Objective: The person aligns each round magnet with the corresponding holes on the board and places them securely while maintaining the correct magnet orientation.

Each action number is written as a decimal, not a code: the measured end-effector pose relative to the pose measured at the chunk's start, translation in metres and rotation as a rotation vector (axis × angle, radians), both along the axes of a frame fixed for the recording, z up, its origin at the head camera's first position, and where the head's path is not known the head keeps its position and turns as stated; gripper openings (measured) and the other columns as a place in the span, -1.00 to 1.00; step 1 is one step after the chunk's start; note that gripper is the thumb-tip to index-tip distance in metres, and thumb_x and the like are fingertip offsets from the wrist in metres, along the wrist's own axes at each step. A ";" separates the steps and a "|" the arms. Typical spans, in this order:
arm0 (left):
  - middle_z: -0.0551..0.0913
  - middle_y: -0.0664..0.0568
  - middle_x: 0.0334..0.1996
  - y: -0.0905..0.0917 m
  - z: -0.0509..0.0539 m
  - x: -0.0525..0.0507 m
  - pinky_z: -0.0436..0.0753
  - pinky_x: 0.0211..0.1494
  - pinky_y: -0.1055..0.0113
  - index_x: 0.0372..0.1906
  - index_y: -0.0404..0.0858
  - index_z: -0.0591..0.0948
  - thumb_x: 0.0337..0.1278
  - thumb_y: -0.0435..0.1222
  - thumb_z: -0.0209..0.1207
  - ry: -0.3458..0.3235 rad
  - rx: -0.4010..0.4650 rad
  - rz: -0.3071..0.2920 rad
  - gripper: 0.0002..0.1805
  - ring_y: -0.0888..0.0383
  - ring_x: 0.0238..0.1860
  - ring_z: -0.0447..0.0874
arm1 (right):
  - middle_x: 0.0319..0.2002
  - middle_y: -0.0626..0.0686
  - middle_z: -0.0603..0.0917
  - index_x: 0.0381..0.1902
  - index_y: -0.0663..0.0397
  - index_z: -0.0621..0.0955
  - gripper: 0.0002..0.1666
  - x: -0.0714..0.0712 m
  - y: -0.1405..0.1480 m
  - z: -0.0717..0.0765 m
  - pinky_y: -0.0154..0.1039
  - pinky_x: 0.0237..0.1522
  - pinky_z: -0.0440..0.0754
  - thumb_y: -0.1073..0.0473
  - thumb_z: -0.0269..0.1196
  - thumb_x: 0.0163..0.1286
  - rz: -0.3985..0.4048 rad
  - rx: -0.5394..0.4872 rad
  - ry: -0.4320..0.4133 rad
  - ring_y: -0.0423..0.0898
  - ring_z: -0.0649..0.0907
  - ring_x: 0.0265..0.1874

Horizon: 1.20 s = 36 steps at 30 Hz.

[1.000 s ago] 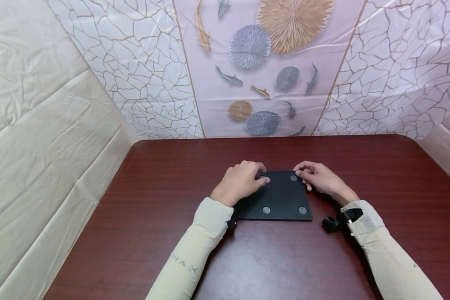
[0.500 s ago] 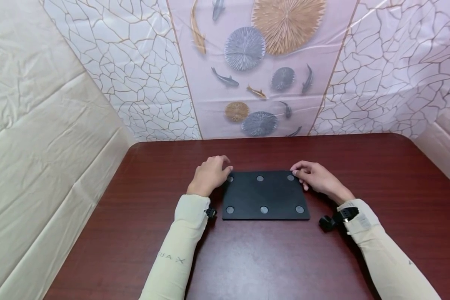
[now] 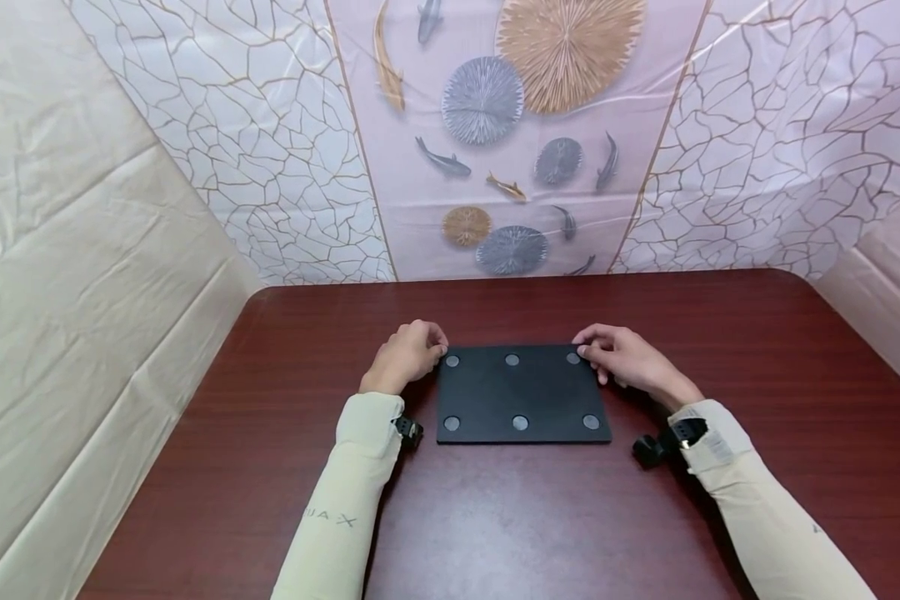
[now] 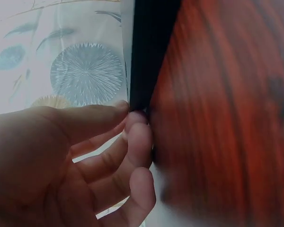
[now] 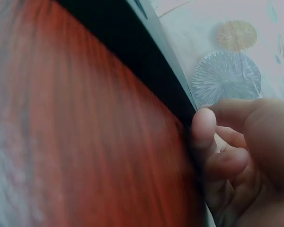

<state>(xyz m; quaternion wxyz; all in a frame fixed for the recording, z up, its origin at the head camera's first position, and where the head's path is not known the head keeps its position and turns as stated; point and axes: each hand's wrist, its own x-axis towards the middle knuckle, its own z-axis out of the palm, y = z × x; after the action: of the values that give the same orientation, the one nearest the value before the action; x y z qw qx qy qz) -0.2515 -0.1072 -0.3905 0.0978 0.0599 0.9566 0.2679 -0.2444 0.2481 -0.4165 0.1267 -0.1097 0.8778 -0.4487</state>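
Observation:
A flat black rectangular board (image 3: 521, 392) lies on the table, with several round grey discs set along its front and back edges. At its back left corner, my left hand (image 3: 407, 358) pinches the board between thumb and fingertips. The left wrist view shows the thumb on the upper face of the board (image 4: 154, 52) and the curled fingers by its corner. My right hand (image 3: 632, 360) pinches the back right corner. In the right wrist view, the thumb and fingers meet at the end of the board's edge (image 5: 137, 47).
The dark red wooden table (image 3: 495, 517) extends around the board on all sides. Behind it hangs a patterned backdrop (image 3: 525, 125); a cream cloth (image 3: 82, 250) covers the left side. Small black cameras are strapped to both wrists, the right one (image 3: 648, 450) sitting low beside the board.
My left hand has moved left from over the board to its back left corner and now grips there. My right hand keeps to the right corner. The head view has shifted slightly.

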 end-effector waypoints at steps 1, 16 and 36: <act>0.70 0.02 -0.26 -0.001 0.000 0.000 0.61 -0.14 0.14 -0.06 -0.11 0.73 0.56 -0.24 0.21 -0.002 0.005 0.007 -0.89 0.06 -0.31 0.64 | -0.55 0.07 0.56 0.21 0.23 0.57 -0.70 0.000 -0.001 0.001 -0.25 -0.72 0.43 0.20 0.17 0.65 0.006 0.001 0.003 -0.09 0.54 -0.65; 0.69 0.00 -0.25 -0.010 -0.001 -0.004 0.59 -0.15 0.17 -0.12 -0.14 0.73 0.54 -0.30 0.21 -0.019 0.044 0.051 -0.89 0.05 -0.30 0.62 | -0.30 0.14 0.60 0.28 0.22 0.57 -0.67 -0.005 -0.004 0.000 -0.25 -0.72 0.45 0.26 0.07 0.69 0.028 -0.009 0.017 -0.10 0.54 -0.64; 0.74 -0.13 0.06 -0.002 0.003 -0.013 0.72 0.04 -0.03 0.25 -0.22 0.68 0.58 0.12 0.11 0.292 0.048 0.095 -0.46 -0.07 -0.02 0.73 | -0.02 0.26 0.72 0.30 0.17 0.59 -0.54 0.002 -0.002 0.016 0.13 -0.10 0.67 -0.03 0.16 0.68 -0.128 0.233 0.349 0.18 0.69 -0.14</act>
<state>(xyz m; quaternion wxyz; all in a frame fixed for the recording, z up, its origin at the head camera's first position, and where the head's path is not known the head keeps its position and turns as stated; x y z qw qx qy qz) -0.2644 -0.1095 -0.3872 -0.0568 0.0554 0.9556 0.2837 -0.2425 0.2463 -0.4000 -0.0441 -0.1142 0.9376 -0.3256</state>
